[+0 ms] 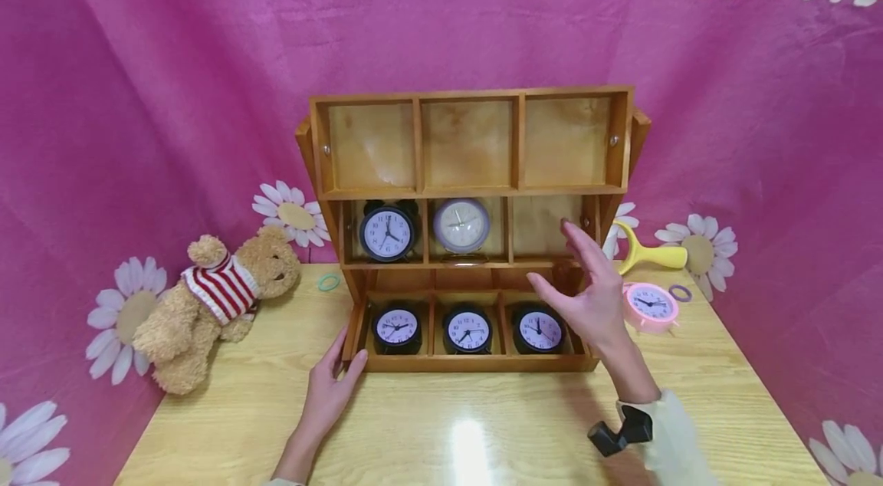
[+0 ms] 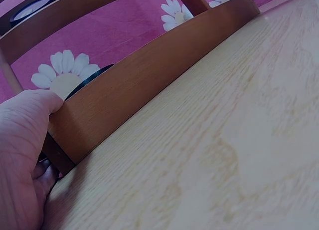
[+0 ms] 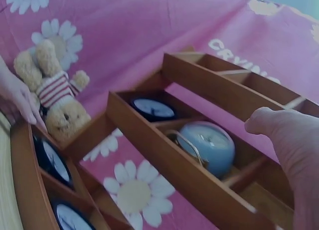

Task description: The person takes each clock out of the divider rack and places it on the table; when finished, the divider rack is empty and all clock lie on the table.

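Observation:
A three-tier wooden shelf [image 1: 476, 365] stands on the table, each tier split into three compartments. At its lower left corner my left hand [image 1: 328, 392] grips the bottom tier, thumb on the front board [image 2: 114, 98]. My right hand [image 1: 593, 294], thumb and fingers apart and holding nothing, hovers before the right end of the middle tier. A black alarm clock [image 1: 387, 234] and a lavender round clock [image 1: 461, 225] occupy the middle tier's left and centre compartments. Black clocks fill the bottom row: left [image 1: 396, 327], centre [image 1: 468, 329] and right [image 1: 539, 329].
Right of the shelf lie a pink alarm clock [image 1: 651, 305], a purple ring [image 1: 680, 293] and a yellow-handled tool [image 1: 658, 256]. A teddy bear [image 1: 221, 290] in a striped shirt and a green ring [image 1: 329, 283] are on the left. A pink curtain [image 1: 469, 26] hangs behind.

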Demonstrator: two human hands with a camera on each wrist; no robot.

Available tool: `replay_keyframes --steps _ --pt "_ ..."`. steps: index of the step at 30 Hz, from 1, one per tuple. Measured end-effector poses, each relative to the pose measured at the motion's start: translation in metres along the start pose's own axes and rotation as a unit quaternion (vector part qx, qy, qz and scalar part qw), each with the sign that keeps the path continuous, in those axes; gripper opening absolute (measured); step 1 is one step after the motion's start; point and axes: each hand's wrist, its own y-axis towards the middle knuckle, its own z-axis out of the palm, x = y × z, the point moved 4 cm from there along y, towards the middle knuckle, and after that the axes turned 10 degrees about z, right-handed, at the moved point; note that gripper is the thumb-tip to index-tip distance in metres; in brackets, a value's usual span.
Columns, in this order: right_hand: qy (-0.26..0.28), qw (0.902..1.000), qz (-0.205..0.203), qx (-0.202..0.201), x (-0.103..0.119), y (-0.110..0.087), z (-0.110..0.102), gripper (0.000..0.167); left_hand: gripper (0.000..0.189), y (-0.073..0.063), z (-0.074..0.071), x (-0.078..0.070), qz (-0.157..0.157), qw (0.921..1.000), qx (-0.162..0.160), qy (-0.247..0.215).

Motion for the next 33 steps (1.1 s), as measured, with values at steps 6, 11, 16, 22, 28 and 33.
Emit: replay_keyframes --steps 6,11,16,22,28,33 --pt "0.039 0.9982 -0.002 0.046 0.006 0.009 0.035 0.084 0.066 -0.002 -0.001 0.002 -0.004 1.0000 -0.004 0.001" --pt "0.070 0.9950 0.022 0.068 -0.010 0.017 0.059 0.084 0.065 -0.001 -0.002 -0.001 -0.001 0.9999 -0.004 -0.010" --pt "0.045 0.9945 0.023 0.092 -0.012 0.024 0.081 0.083 0.064 -0.001 -0.003 -0.001 0.005 0.9999 -0.001 -0.010" --pt "-0.052 0.9944 0.021 0.090 -0.016 0.031 0.098 0.086 0.066 0.000 -0.002 0.000 0.001 0.9999 0.001 0.015" --pt "-0.095 0.9894 0.039 0.103 -0.017 0.032 0.115 0.086 0.069 -0.002 -0.002 0.002 -0.010 0.9999 0.004 0.009" --pt "-0.132 0.9842 0.065 0.098 -0.018 0.035 0.124 0.087 0.068 -0.001 -0.001 0.002 -0.009 0.9999 0.003 0.011"
